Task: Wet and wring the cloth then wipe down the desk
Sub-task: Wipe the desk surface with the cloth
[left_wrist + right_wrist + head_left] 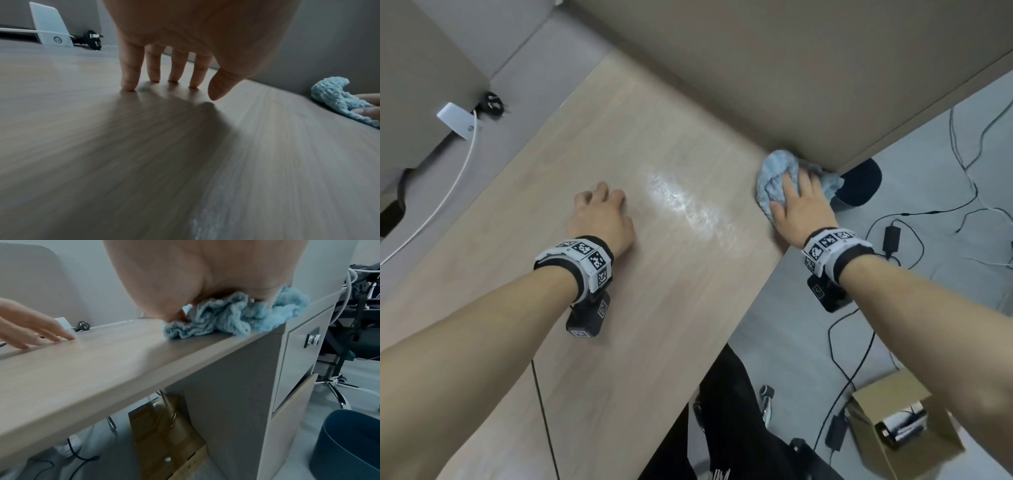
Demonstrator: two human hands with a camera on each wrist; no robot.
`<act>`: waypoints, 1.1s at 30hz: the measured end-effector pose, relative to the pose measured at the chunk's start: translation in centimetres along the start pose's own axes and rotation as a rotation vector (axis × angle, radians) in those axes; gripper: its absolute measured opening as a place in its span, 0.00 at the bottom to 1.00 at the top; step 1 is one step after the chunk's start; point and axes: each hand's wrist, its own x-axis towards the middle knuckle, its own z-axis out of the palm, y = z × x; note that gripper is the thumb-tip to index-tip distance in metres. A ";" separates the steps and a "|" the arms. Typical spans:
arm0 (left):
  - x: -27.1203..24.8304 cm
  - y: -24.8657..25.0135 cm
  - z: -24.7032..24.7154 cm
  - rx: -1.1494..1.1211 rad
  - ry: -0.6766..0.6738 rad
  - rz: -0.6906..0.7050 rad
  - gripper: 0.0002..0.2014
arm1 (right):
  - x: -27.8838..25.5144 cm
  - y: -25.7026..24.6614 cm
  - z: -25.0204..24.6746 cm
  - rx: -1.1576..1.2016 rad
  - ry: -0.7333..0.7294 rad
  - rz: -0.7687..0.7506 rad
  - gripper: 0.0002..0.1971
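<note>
Pale wood-grain laminate covers the long desk [619, 164], and everything here is placed against it. At its far left corner a white wedge-shaped plastic charger [457, 120] sits with a black round plug [491, 102] just beside it. Nearer the middle, the left hand [601, 219] holds nothing; its straight fingertips [129, 86] stand propped on the laminate, bracing the body. To its right a glossy wet streak [688, 202] crosses the desk. At the right end, against the grey partition [791, 68], the right hand [799, 205] presses flat, fingers spread, on the fluffy pale-blue bunched cloth [774, 178], part of which overhangs the end edge.

The wiping looks underway, with the wetting judged done. To do it well, keep the palm flat, draw the cloth back from the corner in overlapping passes toward the left hand, and gather the overhanging fold so it does not slip off.

Below the desk's right end stand a dark-blue round bin [349, 443], black cables [893, 233] on the grey floor, and a brown cardboard box [904, 418].
</note>
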 end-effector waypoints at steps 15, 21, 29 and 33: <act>0.0 -0.4 0.3 0.032 0.001 0.013 0.23 | -18.6 -9.4 8.8 -0.137 -0.169 -0.547 0.35; 0.0 -0.6 0.1 0.024 0.006 0.016 0.24 | -13.8 -5.5 6.9 -0.112 -0.117 -0.539 0.34; -0.3 -0.2 -0.1 -0.008 0.038 -0.012 0.23 | -1.0 -1.5 2.0 -0.066 -0.024 -0.136 0.34; -0.3 0.0 0.2 -0.038 0.038 -0.033 0.23 | 2.4 -3.1 0.7 -0.056 0.003 -0.036 0.33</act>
